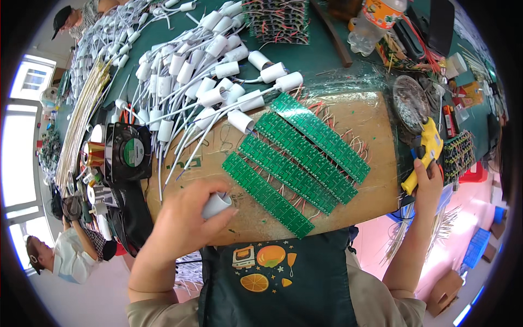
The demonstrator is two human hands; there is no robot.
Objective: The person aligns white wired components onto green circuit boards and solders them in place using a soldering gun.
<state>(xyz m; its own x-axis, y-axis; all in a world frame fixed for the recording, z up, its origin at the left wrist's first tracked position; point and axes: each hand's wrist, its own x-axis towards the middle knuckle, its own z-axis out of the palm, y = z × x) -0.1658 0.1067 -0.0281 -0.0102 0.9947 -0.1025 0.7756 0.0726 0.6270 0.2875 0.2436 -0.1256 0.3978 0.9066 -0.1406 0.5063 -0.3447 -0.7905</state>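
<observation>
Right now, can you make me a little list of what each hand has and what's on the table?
left hand: wrapped around a white tube-shaped cap
right hand: gripping a yellow hand tool
in the middle: four green circuit strips lying side by side on a brown board
further back: pile of white wired caps
left side: small black fan

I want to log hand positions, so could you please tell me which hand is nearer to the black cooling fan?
Left. The left hand, holding a white cylindrical cap, sits just right of and below the black fan. The right hand grips the yellow tool far across the board.
</observation>
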